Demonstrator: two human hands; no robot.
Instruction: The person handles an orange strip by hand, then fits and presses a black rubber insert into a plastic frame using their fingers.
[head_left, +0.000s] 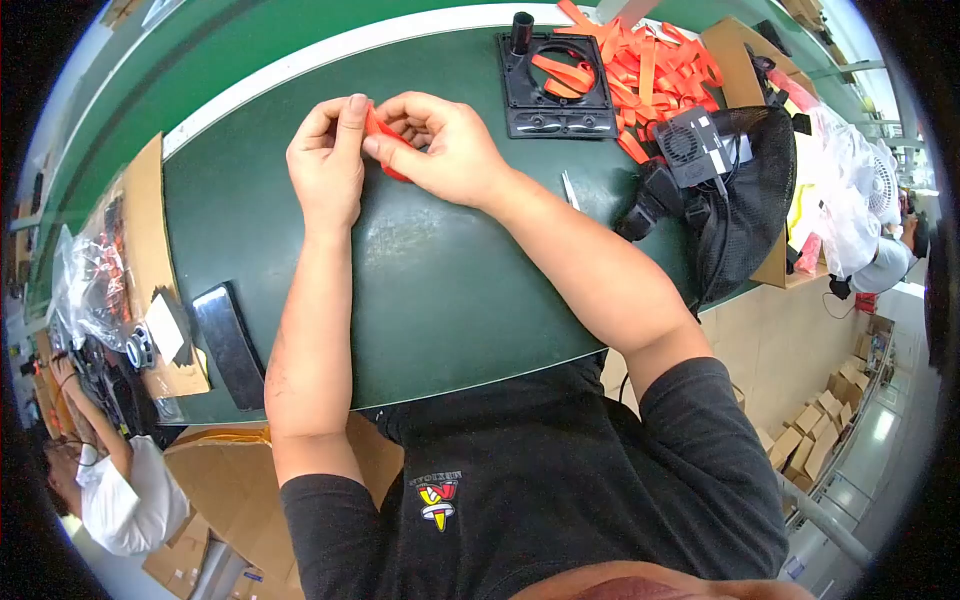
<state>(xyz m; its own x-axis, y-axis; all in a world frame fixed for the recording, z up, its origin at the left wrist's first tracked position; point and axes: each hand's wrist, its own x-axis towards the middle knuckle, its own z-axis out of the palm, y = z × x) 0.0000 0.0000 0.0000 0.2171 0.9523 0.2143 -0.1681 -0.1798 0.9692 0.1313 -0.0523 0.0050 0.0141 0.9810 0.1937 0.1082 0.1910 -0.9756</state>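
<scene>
Both hands meet over the back left part of the green table, around an orange strip [392, 172]. My left hand [328, 165] pinches the strip's upper end between thumb and fingers. From the right, my right hand [440, 148] holds the same strip with thumb and curled fingers, and a loop of it hangs below. To the right stands a black plastic frame [520, 100] with a round opening and a short tube; an orange strip lies across the opening. Beyond it is a pile of orange strips [655, 70]. Small scissors or a similar pointed tool [570, 190] lie right of centre.
A dark phone [228, 345] lies at the table's left edge beside a cardboard piece [150, 230]. At the right are a black mesh bag [750, 200], a small fan device [692, 148] and an open carton [735, 65]. A co-worker in white [130, 495] is at lower left.
</scene>
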